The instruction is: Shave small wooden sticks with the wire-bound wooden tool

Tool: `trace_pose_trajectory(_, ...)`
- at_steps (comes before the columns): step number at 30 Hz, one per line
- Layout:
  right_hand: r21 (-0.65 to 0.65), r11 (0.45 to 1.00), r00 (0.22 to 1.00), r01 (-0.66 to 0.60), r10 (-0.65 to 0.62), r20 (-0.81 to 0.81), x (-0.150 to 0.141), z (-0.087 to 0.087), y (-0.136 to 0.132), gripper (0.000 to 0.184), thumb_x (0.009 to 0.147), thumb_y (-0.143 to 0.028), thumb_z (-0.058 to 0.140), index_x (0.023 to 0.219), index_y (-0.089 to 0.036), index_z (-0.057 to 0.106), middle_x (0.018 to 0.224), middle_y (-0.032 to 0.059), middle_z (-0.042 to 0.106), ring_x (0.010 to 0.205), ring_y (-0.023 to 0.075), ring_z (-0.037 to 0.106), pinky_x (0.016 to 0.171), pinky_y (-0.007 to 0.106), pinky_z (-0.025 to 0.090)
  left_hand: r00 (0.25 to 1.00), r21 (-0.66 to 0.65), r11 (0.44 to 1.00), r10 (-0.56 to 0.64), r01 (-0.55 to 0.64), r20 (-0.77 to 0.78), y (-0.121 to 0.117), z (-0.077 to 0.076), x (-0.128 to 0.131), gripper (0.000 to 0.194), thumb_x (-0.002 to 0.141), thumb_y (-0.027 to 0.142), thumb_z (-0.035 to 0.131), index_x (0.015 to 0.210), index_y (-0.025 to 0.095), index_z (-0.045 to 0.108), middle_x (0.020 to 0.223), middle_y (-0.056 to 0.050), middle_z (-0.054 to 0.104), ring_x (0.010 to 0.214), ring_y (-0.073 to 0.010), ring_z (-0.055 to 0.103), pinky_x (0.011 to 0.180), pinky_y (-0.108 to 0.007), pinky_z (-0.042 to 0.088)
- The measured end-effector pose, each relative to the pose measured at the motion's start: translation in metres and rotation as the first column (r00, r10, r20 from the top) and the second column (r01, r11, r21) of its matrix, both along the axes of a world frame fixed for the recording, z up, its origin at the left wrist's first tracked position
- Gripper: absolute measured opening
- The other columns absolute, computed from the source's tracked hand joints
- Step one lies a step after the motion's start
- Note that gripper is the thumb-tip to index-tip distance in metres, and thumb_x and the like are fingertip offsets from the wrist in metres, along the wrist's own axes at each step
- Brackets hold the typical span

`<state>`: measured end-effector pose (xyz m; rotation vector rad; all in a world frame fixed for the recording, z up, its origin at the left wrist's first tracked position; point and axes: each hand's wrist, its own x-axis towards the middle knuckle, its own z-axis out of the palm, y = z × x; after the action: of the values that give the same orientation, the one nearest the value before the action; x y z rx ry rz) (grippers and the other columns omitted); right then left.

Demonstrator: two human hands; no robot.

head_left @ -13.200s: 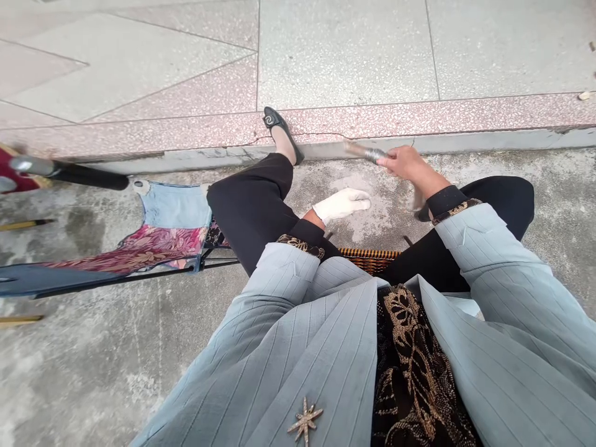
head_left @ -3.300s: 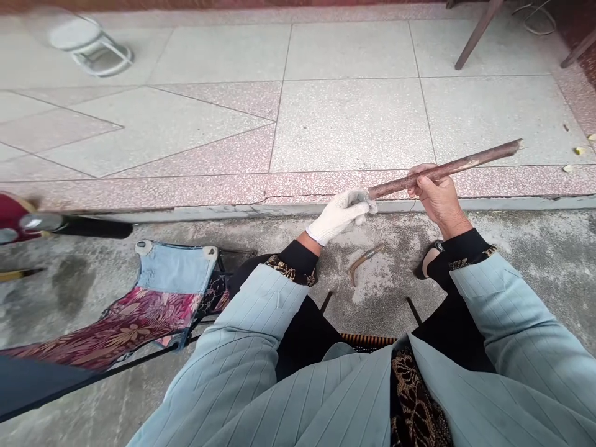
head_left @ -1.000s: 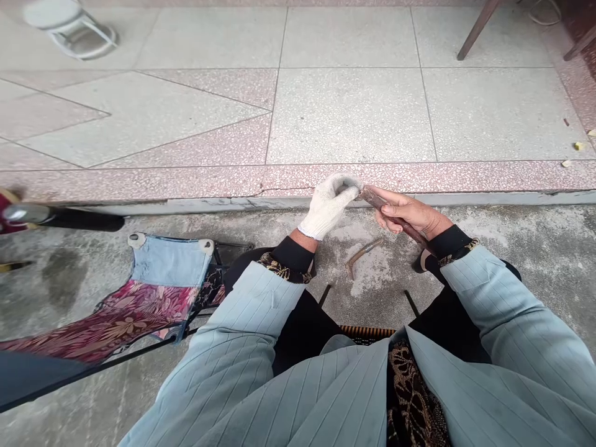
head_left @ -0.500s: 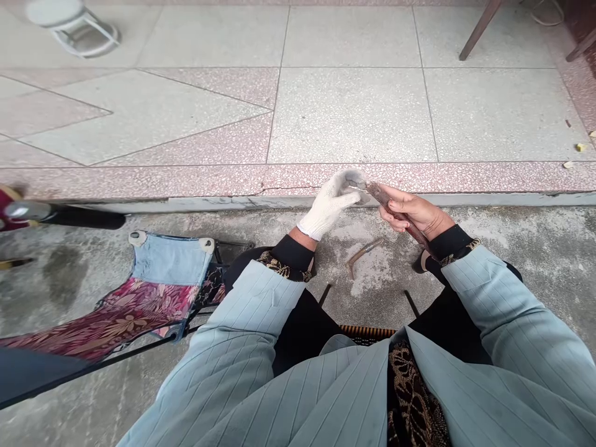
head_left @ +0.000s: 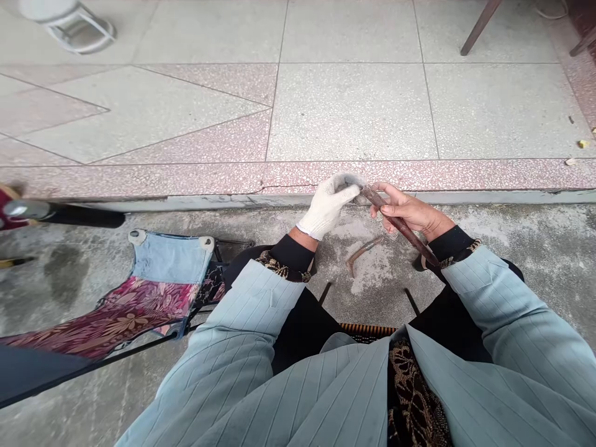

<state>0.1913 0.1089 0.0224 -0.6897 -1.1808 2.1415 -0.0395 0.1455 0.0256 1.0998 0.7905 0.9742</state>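
Observation:
My right hand point(head_left: 406, 211) is bare and closed round a long reddish-brown stick point(head_left: 399, 226) that slants from the hand back toward my right sleeve. My left hand point(head_left: 328, 206) wears a white knitted glove and its fingers curl over the stick's far tip. Both hands hover above the concrete ground between my knees. Below them on the ground lies a curved tool with a wooden handle point(head_left: 361, 254), untouched.
A folding stool with a blue and red flowered seat point(head_left: 158, 292) stands at my left. A dark pole point(head_left: 69, 215) lies along the step edge. Tiled floor rises beyond the step, with a white stool point(head_left: 65, 18) far left and chair legs point(head_left: 479, 28) far right.
The stick was held level and pointing right 3.3 s ago; it is now turned along my right forearm with its tip at the gloved hand. In the last second the hands barely moved.

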Motion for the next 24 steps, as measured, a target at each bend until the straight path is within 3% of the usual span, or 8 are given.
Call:
trace_pose_trajectory(8, 0.015, 0.995, 0.991, 0.100, -0.101, 0.084, -0.004, -0.002, -0.003, 0.073, 0.083, -0.040, 0.093, 0.135, -0.029, 0.043, 0.098, -0.0028, 0.070, 0.061, 0.0119, 0.069, 0.054, 0.023, 0.057, 0.995, -0.004, 0.999, -0.048, 0.048, -0.086, 0.003, 0.000, -0.004, 0.049, 0.070, 0.049, 0.093, 0.097, 0.016, 0.069, 0.091, -0.002, 0.069, 0.080, -0.0141, 0.066, 0.076, -0.029, 0.054)
trace_pose_trajectory(18, 0.079, 0.991, 0.969, 0.113, -0.127, 0.210, -0.001, 0.001, -0.006, 0.066, 0.088, -0.042, 0.088, 0.137, -0.027, 0.047, 0.091, -0.0035, 0.068, 0.062, 0.0131, 0.069, 0.057, 0.026, 0.059, 0.944, 0.097, 0.979, -0.146, 0.182, -0.297, 0.003, 0.007, -0.014, 0.038, 0.077, 0.040, 0.082, 0.102, 0.016, 0.068, 0.094, -0.001, 0.069, 0.085, -0.0138, 0.064, 0.081, -0.028, 0.050)
trace_pose_trajectory(24, 0.100, 0.988, 0.957, 0.121, -0.143, 0.252, -0.003, 0.003, -0.008, 0.056, 0.088, -0.028, 0.083, 0.132, -0.025, 0.051, 0.088, -0.0045, 0.066, 0.065, 0.0127, 0.069, 0.058, 0.026, 0.061, 0.901, 0.045, 0.977, -0.176, 0.210, -0.396, 0.002, 0.008, -0.014, 0.035, 0.072, 0.033, 0.077, 0.101, 0.016, 0.069, 0.099, -0.003, 0.073, 0.091, -0.0168, 0.068, 0.088, -0.032, 0.053)
